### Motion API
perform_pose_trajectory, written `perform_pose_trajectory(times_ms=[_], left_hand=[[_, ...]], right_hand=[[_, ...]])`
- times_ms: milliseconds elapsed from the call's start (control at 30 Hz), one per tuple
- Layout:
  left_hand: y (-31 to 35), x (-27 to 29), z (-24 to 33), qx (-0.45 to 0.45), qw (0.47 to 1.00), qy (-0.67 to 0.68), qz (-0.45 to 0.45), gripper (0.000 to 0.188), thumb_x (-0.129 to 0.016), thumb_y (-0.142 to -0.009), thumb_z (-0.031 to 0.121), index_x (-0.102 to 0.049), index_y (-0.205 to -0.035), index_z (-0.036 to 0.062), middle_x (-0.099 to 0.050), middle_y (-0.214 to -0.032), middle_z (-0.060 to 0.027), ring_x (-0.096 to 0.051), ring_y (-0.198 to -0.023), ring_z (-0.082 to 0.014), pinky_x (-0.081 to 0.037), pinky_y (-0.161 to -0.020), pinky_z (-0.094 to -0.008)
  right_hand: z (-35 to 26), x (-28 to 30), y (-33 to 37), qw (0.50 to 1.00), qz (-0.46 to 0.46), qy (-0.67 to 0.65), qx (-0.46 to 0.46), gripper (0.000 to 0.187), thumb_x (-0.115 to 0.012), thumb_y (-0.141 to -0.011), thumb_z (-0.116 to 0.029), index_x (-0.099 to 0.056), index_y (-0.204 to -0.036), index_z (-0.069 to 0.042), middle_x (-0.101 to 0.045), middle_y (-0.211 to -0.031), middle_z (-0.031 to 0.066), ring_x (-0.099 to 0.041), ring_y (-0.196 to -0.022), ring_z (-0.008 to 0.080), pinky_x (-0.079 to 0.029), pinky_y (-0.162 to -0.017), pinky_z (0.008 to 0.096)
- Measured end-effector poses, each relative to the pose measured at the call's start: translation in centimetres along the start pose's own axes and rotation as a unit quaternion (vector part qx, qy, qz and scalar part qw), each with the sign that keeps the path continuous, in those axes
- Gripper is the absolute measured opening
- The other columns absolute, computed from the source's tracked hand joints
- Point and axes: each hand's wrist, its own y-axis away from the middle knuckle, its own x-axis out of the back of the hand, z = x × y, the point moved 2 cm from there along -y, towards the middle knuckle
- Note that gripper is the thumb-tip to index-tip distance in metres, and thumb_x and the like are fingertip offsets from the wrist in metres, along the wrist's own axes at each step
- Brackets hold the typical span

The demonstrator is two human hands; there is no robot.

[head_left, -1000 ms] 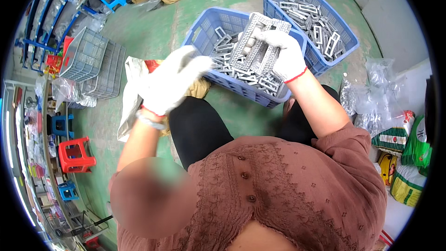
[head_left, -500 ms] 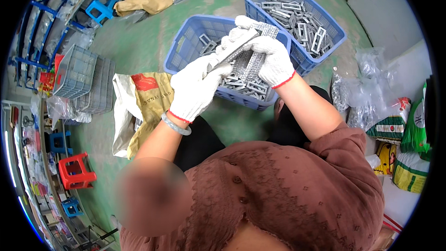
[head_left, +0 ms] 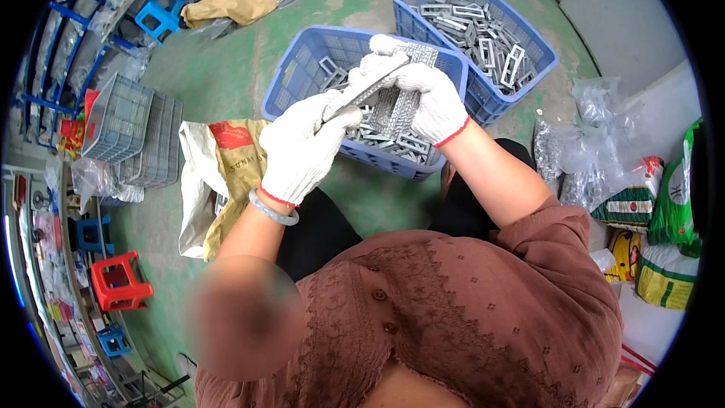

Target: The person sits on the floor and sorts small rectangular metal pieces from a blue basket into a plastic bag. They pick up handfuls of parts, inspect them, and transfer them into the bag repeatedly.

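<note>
Both my hands wear white knit gloves with red cuffs and are raised over the nearer blue plastic crate (head_left: 296, 68). My left hand (head_left: 298, 143) is closed on the near end of a narrow grey metal frame piece (head_left: 370, 89), which slants up to the right. Fingers of my right hand (head_left: 436, 102) curl around a grey strip with a bumpy, patterned surface (head_left: 394, 115); its kind is unclear. The strip's upper part shows above the right-hand fingers. The two pieces cross close together, and whether they touch is hidden. Several grey metal frames (head_left: 414, 147) lie in the crate below.
A second blue crate (head_left: 495, 109), full of similar frames, stands at the far right against the first. An open woven sack (head_left: 198, 204) is left of my knees. Grey crates (head_left: 151, 136), a red stool (head_left: 121, 281) and shelving line the left. Plastic bags (head_left: 604, 151) lie right.
Both hands, with their pieces, have shifted slightly left in the picture, and the whole view has moved a little too. The left hand sits slightly lower. The hold on each piece looks the same.
</note>
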Motion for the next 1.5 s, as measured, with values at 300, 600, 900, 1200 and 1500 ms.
perform_pose_trajectory(times_ms=[300, 600, 900, 1200, 1500], left_hand=[[-0.4, -0.8, -2.1, -0.05, 0.997, 0.02, 0.048, 0.022, -0.073, -0.087, 0.01, -0.07, -0.105, -0.0025, -0.071, -0.086, -0.0036, -0.063, -0.078, -0.0091, -0.051, -0.074, -0.0236], [-1.2, -0.3, -3.5, 0.082, 0.876, 0.472, 0.061, 0.02, -0.063, -0.091, 0.009, -0.063, -0.103, -0.0065, -0.066, -0.109, -0.0182, -0.065, -0.103, -0.0295, -0.054, -0.091, -0.0439], [-0.9, -0.6, -6.2, 0.187, 0.703, 0.686, 0.028, 0.017, -0.059, -0.09, 0.013, -0.063, -0.093, -0.0035, -0.065, -0.111, -0.0235, -0.058, -0.115, -0.0437, -0.044, -0.101, -0.0648], [-0.9, -5.7, -6.4, 0.267, 0.602, 0.753, -0.018, 0.018, -0.058, -0.084, 0.012, -0.063, -0.099, 0.0023, -0.058, -0.07, -0.006, -0.054, -0.062, -0.0197, -0.05, -0.07, -0.0419], [-0.8, -5.8, -2.5, 0.286, 0.77, 0.535, -0.198, 0.038, -0.059, -0.098, 0.041, -0.064, -0.101, 0.0031, -0.069, -0.078, -0.0135, -0.048, -0.037, -0.0101, -0.04, -0.035, -0.022]], right_hand=[[-0.4, 0.5, 0.0, 1.0, 0.001, 0.009, -0.012, 0.046, -0.062, -0.079, -0.003, -0.054, -0.124, -0.002, -0.062, -0.116, 0.0152, -0.061, -0.108, 0.0331, -0.05, -0.097, 0.0427], [-1.0, 2.6, -0.1, 0.999, 0.036, -0.009, -0.025, 0.036, -0.058, -0.083, -0.001, -0.053, -0.119, 0.0, -0.066, -0.102, 0.0184, -0.066, -0.095, 0.0354, -0.057, -0.086, 0.0518], [-3.0, -1.1, -1.3, 0.987, -0.128, -0.091, 0.017, 0.023, -0.059, -0.07, -0.004, -0.042, -0.078, -0.016, -0.043, -0.077, -0.0018, -0.039, -0.078, 0.0176, -0.037, -0.077, 0.0342], [-2.8, -1.4, -0.5, 0.994, -0.087, -0.05, 0.035, 0.023, -0.063, -0.082, 0.002, -0.053, -0.1, -0.007, -0.059, -0.096, 0.0099, -0.058, -0.097, 0.0292, -0.047, -0.098, 0.0496], [-2.9, -0.7, -0.6, 0.987, -0.106, 0.087, 0.08, 0.049, -0.064, -0.089, -0.001, -0.049, -0.135, -0.006, -0.063, -0.117, 0.0119, -0.055, -0.125, 0.0337, -0.041, -0.11, 0.0539]])
